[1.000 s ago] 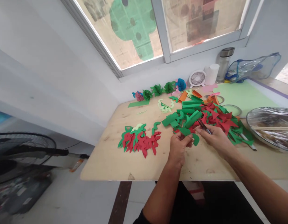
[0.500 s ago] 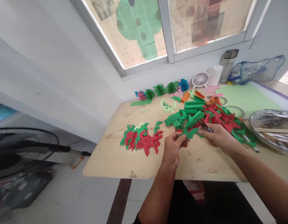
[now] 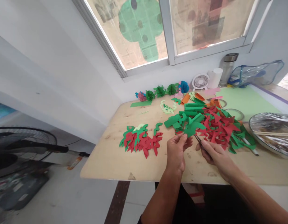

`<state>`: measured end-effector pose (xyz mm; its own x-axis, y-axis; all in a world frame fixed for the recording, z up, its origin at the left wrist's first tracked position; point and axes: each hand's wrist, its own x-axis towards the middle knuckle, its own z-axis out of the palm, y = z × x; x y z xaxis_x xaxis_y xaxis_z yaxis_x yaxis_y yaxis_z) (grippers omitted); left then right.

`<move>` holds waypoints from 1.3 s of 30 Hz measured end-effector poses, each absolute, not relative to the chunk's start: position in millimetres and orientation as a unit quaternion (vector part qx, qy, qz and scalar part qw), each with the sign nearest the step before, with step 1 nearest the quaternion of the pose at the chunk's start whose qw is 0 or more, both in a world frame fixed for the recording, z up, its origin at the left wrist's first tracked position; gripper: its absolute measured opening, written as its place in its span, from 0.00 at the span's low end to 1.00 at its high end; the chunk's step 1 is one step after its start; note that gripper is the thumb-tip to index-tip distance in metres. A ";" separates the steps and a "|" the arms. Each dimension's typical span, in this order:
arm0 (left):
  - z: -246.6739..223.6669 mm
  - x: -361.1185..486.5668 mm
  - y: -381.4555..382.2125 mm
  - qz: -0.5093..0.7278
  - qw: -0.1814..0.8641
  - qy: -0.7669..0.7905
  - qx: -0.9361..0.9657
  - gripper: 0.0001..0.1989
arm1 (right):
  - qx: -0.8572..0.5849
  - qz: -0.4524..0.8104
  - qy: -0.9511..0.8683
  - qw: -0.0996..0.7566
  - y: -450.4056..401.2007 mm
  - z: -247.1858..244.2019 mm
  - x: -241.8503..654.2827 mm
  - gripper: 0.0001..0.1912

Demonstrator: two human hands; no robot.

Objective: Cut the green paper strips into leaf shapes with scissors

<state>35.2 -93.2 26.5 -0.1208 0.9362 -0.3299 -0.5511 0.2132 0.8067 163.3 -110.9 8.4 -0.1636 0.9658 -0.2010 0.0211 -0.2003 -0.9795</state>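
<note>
My left hand (image 3: 176, 151) pinches a green paper piece (image 3: 189, 130) between thumb and fingers, above the table's front half. Closed around dark scissors (image 3: 202, 145) is my right hand (image 3: 216, 155), just right of that piece, the blades pointing up and left toward its lower edge. Behind both hands lies a heap of green strips (image 3: 195, 105) and red cut-outs (image 3: 218, 124). A smaller pile of red cut-outs (image 3: 145, 143), mixed with green ones, rests on the wooden table (image 3: 106, 161) to the left.
Paper honeycomb figures (image 3: 160, 91) line the wall. Beside them stand a small white fan (image 3: 200, 81), a white cylinder and a bottle (image 3: 227, 70). At the right is a film-covered bowl (image 3: 272, 137) with chopsticks. A larger fan (image 3: 25, 146) stands left of the table.
The green piece has turned upward in my left hand. My right hand has let go of its right side and moved slightly lower, with the scissors now pointing at the piece.
</note>
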 end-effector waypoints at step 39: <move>41.8 45.1 -96.0 0.581 0.631 0.459 0.233 0.10 | -0.492 0.566 -0.521 0.407 -98.9 22.9 165.3 0.23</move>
<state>45.1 -96.0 41.8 -0.0956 0.9463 -0.3087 -0.5195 0.2171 0.8264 165.3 -98.9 22.9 -0.1851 0.9737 -0.1327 0.0518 -0.1252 -0.9908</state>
